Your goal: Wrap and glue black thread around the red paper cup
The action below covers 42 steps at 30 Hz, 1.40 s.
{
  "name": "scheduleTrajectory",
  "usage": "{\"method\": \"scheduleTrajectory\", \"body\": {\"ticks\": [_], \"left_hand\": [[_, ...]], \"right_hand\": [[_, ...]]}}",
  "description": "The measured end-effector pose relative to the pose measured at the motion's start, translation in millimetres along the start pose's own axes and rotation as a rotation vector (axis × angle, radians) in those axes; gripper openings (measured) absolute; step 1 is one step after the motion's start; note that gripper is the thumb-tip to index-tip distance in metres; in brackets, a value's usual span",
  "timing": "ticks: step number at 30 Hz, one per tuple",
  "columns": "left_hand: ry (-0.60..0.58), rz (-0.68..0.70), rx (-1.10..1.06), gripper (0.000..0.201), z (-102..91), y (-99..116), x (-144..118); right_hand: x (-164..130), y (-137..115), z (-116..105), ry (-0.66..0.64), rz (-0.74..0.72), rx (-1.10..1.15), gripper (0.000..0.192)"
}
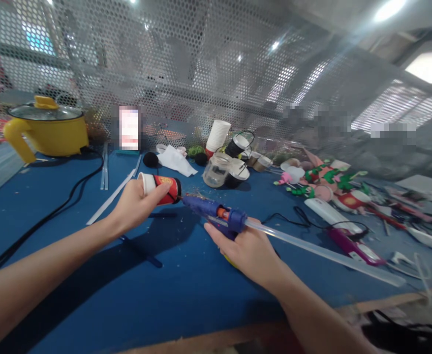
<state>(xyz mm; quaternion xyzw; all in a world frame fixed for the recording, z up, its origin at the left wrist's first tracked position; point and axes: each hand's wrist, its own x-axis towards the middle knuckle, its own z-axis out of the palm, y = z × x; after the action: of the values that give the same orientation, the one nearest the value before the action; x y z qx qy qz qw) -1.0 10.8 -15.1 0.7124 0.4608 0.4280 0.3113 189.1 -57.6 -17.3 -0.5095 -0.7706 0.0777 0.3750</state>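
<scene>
- Evidently, the red paper cup with a black end band (173,188) was held on its side above the blue table (186,309), white end leftward, apparently to present the banded end to the nozzle.
- The left hand (133,206) gripped this cup, thumb along its wall; the remaining fingers were largely hidden.
- The right hand (253,250) was closed around the grip of a blue hot-glue gun (208,209); trigger pressure could not be told.
- The nozzle stood at the cup's banded end; contact could not be confirmed.
- A long translucent glue stick (323,253) projected rearward over the right wrist, being fed, presumably, from behind.
- Beyond stood a clear jar (216,173) and stacked white cups (219,133), likely set back for working room.
- Far left, a yellow electric pot (55,135) stood lidded.
</scene>
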Motion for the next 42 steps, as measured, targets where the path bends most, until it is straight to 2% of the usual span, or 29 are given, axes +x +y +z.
{"method": "scheduleTrajectory", "body": {"ticks": [7,12,15,17,21,23,27,31,37,42], "left_hand": [[0.06,-0.045,-0.065,0.031,1.2,-5,2],[0.031,0.01,-0.053,0.032,0.3,-4,1],[0.004,0.012,0.011,0.034,-0.3,-5,0],[0.0,0.016,0.035,0.034,-0.4,-6,-1],[0.007,0.056,0.037,0.034,-0.2,-8,-1],[0.006,0.073,0.028,0.035,-0.2,-8,-1],[0.014,0.06,0.031,0.035,-0.9,-8,-2],[-0.002,0.053,0.04,0.036,-1.5,-7,-2],[-0.034,0.078,0.044,0.036,-1.9,-7,-2],[-0.033,0.046,0.075,0.038,-1.7,-4,-2]], "right_hand": [[1,-1,0,-0.024,0.037,0.046,0.016],[1,2,-4,-0.097,0.251,0.197,0.018],[7,7,-10,-0.106,0.352,0.363,0.02],[16,14,-15,-0.04,0.381,0.506,0.018],[52,38,-27,0.219,0.469,0.694,0.015],[74,53,-29,0.272,0.548,0.741,0.01],[113,80,-25,0.205,0.683,0.725,0.02],[135,99,-15,0.124,0.791,0.669,0.027],[142,111,-9,0.058,0.852,0.488,0.029],[137,113,-14,0.099,0.791,0.269,0.035]]}}
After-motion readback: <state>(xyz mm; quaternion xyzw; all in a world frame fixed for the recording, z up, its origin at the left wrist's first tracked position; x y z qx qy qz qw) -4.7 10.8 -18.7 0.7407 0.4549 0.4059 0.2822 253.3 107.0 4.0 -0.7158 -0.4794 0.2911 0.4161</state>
